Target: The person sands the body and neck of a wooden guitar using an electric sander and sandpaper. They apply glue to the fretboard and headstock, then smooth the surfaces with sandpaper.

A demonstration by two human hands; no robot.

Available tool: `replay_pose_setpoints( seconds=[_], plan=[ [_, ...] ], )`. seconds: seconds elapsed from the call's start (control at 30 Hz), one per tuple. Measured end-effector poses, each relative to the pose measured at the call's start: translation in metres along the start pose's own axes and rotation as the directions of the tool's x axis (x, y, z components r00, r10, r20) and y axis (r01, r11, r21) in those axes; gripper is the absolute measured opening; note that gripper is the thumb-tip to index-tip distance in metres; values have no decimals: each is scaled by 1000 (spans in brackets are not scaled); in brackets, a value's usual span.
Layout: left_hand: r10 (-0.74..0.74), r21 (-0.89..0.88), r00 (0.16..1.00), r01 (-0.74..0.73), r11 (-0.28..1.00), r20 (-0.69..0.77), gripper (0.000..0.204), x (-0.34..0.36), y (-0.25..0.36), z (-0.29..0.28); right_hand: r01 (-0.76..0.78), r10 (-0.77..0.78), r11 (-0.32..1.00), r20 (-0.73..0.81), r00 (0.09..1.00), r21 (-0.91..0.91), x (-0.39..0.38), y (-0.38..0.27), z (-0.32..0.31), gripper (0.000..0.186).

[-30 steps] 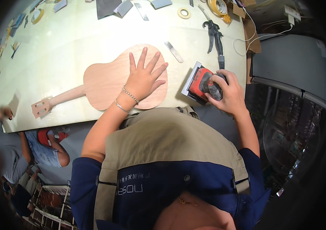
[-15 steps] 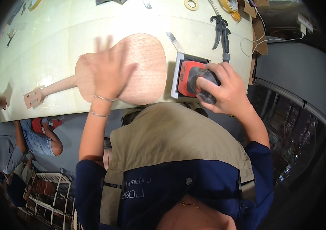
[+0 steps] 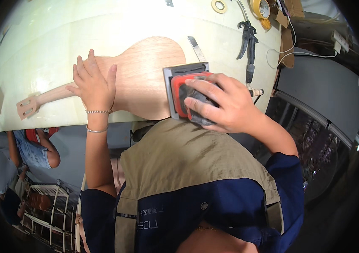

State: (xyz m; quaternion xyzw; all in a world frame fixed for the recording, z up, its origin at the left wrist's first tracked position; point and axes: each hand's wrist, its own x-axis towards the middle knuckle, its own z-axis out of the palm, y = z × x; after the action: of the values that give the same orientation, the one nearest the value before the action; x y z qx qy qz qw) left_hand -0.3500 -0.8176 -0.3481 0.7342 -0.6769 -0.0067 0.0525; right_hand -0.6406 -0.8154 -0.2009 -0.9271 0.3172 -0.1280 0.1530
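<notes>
Pale glossy table (image 3: 40, 63), far side cut off. On it, waisted wooden instrument (image 3: 145, 76), bare grain, slotted headstock. Red-and-black sander (image 3: 179, 95), squarish pad, covers edge of instrument's rounded end; pad perhaps touching wood, contact unseen. Person's right hand (image 3: 235, 101) grips sander's dusty top, fingers curled. Left hand (image 3: 96, 86) lies flat, fingers fanned open, hiding neck joint. Beyond sander, thin metal strip (image 3: 196, 48).

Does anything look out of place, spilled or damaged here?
Nothing stands out. The wooden instrument lies on the table with no visible damage or spill; the left hand is spread on its narrower end and the right hand grips the sander at its wider end. The metal strip lies slanted nearby.
</notes>
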Motion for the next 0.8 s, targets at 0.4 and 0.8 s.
replay_pose_setpoints(
  seconds=[0.4, 0.8],
  plan=[
    [0, 34, 1000, 1, 999, -15, 69, 2, 3, -2, 23, -23, 1000, -5, 1000, -7, 1, 0, 5, 45],
    [28, 20, 997, -27, 999, -76, 68, 1, 0, 1, -296, 298, 954, 38, 954, -50, -30, 10, -34, 60]
  ],
)
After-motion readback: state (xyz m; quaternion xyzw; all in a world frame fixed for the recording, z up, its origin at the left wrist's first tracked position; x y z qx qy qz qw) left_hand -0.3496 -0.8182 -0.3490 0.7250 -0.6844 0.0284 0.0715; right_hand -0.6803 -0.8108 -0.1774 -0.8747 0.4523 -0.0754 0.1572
